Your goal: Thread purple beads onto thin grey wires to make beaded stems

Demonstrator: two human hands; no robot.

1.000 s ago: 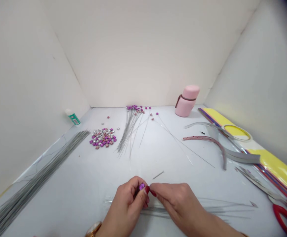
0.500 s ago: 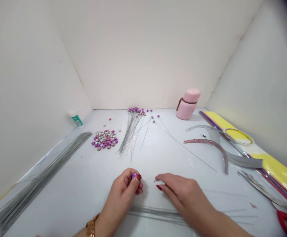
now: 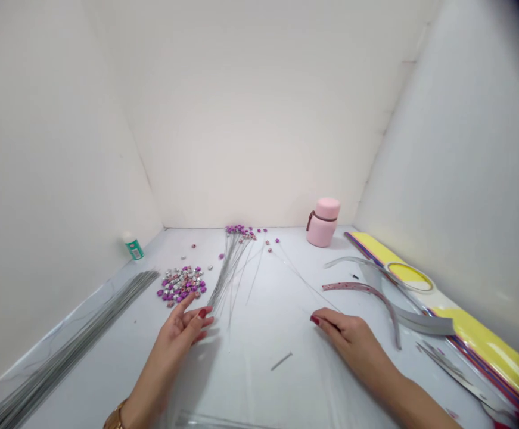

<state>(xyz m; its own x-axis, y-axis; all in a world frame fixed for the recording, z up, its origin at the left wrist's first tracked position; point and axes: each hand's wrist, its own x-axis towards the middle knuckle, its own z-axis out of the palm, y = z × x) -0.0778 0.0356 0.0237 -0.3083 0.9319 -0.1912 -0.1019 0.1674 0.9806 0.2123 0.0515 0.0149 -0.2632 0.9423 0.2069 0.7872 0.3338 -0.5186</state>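
Observation:
My left hand [image 3: 182, 330] reaches to the pile of small purple, pink and silver stars [image 3: 181, 285], its index finger at the pile's near edge and its fingers apart, with nothing in them. On the right, my right hand [image 3: 346, 333] is closed in a pinch; what lies between its fingertips is too fine to make out. Between the hands a short grey stick [image 3: 281, 361] lies on the table. Beyond them is a bundle of thin wires [image 3: 227, 268] tipped with purple and pink stars [image 3: 240, 230].
Long grey wires [image 3: 75, 342] lie at left, near a green-labelled bottle [image 3: 134, 248]. A pink flask [image 3: 323, 223] stands at the back. At right are curved strips [image 3: 366, 288], a tape roll [image 3: 409, 277], yellow sheets [image 3: 474, 325] and scissors [image 3: 460, 378].
My left hand has moved left to the pile and opened; the purple star it held has left it. My right hand has shifted right and closed. The view has tilted upward.

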